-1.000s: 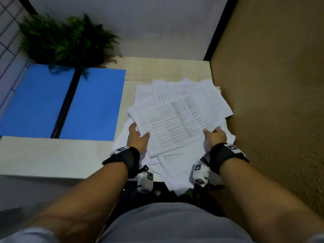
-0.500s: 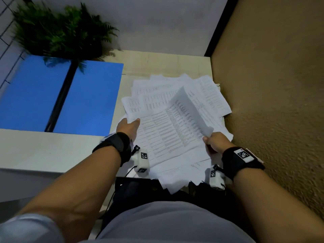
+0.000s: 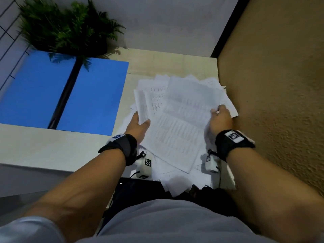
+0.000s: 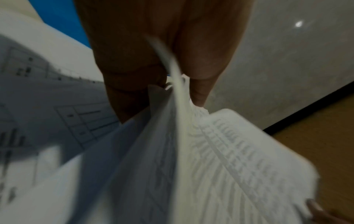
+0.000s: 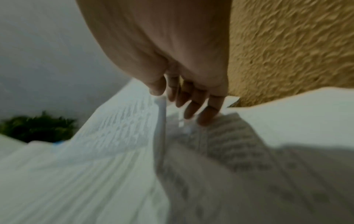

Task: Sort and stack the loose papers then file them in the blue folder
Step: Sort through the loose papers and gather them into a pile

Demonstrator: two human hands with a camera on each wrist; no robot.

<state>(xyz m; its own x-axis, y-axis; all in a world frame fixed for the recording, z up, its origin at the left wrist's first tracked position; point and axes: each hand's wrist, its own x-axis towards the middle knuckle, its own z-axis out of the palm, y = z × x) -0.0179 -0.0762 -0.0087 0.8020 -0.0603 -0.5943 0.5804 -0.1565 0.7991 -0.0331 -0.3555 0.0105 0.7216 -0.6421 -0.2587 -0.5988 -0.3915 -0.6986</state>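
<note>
A loose pile of printed white papers covers the right part of the table, some hanging over the near edge. My left hand grips the left edge of several lifted sheets; in the left wrist view the thumb and fingers pinch the papers. My right hand holds the right edge of the same bunch, and in the right wrist view the thumb sits on one side of a sheet with the fingers on the other. The blue folder lies open and flat to the left, its black spine in the middle.
A potted fern stands at the back left, overhanging the folder. A rough tan wall runs close along the right of the papers. Bare pale table shows in front of the folder. Something dark sits below the near table edge.
The top sheets have been lifted off the pile and gathered between both hands. My right hand has slid farther up the right edge, and my left hand now pinches the left edge.
</note>
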